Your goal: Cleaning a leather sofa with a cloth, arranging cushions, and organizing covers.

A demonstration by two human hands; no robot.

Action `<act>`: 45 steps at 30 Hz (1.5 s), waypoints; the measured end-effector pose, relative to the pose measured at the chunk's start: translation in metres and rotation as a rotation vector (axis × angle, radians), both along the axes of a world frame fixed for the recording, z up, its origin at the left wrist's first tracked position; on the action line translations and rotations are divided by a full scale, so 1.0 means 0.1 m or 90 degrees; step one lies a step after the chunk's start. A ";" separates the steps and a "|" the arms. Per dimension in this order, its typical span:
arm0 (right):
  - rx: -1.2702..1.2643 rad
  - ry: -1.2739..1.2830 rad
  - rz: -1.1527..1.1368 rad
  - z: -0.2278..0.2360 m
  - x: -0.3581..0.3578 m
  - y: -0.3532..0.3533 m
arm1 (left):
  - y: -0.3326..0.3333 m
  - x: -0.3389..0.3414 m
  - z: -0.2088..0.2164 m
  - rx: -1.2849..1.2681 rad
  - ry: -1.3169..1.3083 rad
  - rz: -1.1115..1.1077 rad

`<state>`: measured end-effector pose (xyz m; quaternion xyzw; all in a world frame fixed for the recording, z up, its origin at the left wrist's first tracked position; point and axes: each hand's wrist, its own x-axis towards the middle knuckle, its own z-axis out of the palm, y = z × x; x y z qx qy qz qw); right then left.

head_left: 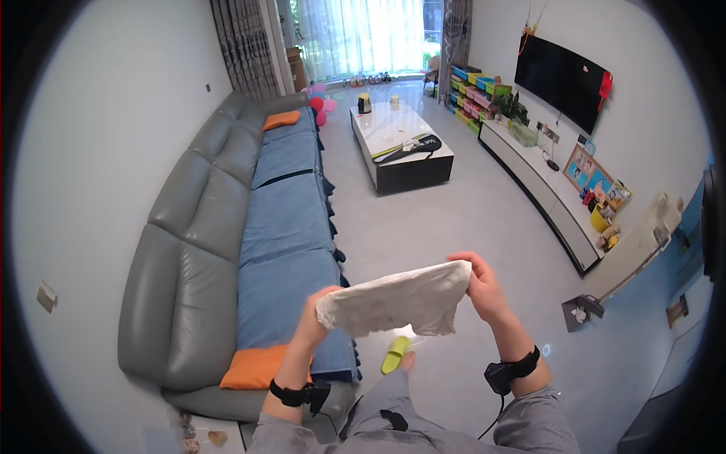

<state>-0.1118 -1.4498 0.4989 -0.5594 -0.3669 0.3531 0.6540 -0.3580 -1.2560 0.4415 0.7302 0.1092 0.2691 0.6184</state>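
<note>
A whitish-grey cloth [397,299] is stretched out in front of me, its lower edge hanging loose and uneven. My left hand [314,314] grips its left end, fingers closed round the edge. At the opposite end, slightly higher, my right hand [482,284] pinches the upper corner. The cloth's top edge is fairly taut between them. Below it a green slipper [395,354] shows on my foot. Black bands with small devices circle both of my wrists.
A grey leather sofa [204,280] with blue covers [287,219] and an orange cushion [261,367] runs along the left. Ahead stands a low table [401,140] bearing a racket bag [408,148]. On the right are a long TV cabinet [537,193] and a dark bin [578,314].
</note>
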 end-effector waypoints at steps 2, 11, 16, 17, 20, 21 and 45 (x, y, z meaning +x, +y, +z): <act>-0.047 -0.048 0.013 -0.16 0.37 0.24 | 0.17 0.28 -0.22 -0.100 -0.024 -0.013; -0.355 0.077 0.081 -0.36 1.80 1.65 | 1.20 1.96 -0.52 -0.405 0.062 0.136; -0.280 0.205 0.129 -0.24 2.23 2.61 | 1.81 2.95 -0.47 -0.332 -0.033 0.169; -0.226 0.232 0.183 -0.35 2.33 2.79 | 1.85 3.16 -0.46 -0.334 -0.028 0.177; -0.172 0.258 0.277 -0.52 2.58 3.33 | 1.98 3.85 -0.41 0.275 0.140 0.305; -0.100 0.280 0.329 -0.53 2.68 3.49 | 2.06 4.05 -0.40 0.278 0.142 0.337; -0.220 -0.106 0.280 -1.14 6.62 7.19 | 6.12 6.87 -0.87 -0.315 0.235 0.100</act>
